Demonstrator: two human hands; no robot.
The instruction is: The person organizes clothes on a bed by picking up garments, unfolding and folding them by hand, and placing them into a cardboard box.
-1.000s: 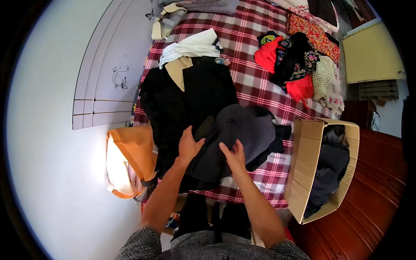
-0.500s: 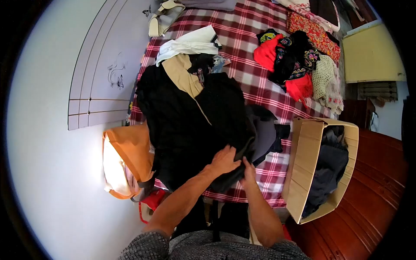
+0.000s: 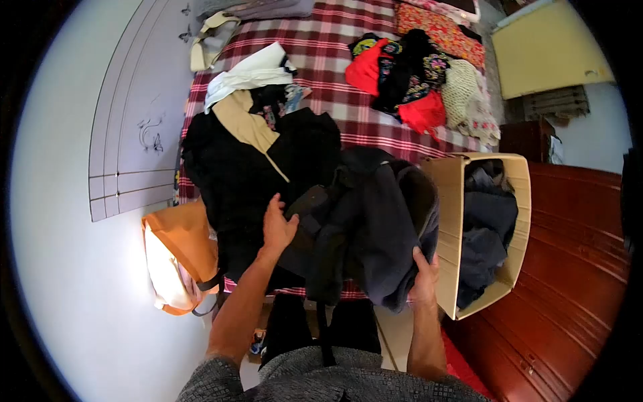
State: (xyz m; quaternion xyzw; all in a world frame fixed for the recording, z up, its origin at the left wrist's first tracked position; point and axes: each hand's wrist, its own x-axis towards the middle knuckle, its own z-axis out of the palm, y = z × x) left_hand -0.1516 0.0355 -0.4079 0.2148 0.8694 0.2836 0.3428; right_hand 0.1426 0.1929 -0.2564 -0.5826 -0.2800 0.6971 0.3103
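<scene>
A dark grey garment [image 3: 378, 231], perhaps a jacket, is spread in front of me at the near edge of the bed. My right hand [image 3: 423, 276] grips its right edge, thumb on top and fingers behind. My left hand [image 3: 278, 228] is by the garment's left side with its fingers apart; it appears to hold nothing. Beneath and to the left lies a large black garment [image 3: 231, 167]. On top of that rest a beige cloth [image 3: 242, 124] and a white cloth [image 3: 251, 77].
A cardboard box [image 3: 443, 221] of dark clothes stands at the right, next to a red-brown wooden surface [image 3: 562, 234]. An orange bag [image 3: 184, 231] sits at the left. Red and black clothes [image 3: 402, 80] lie farther back on the plaid bedspread [image 3: 321, 74].
The dark grey garment has been pulled out and opened over the black one. My right hand has moved right with its edge; my left hand has moved left and opened. The view has shifted.
</scene>
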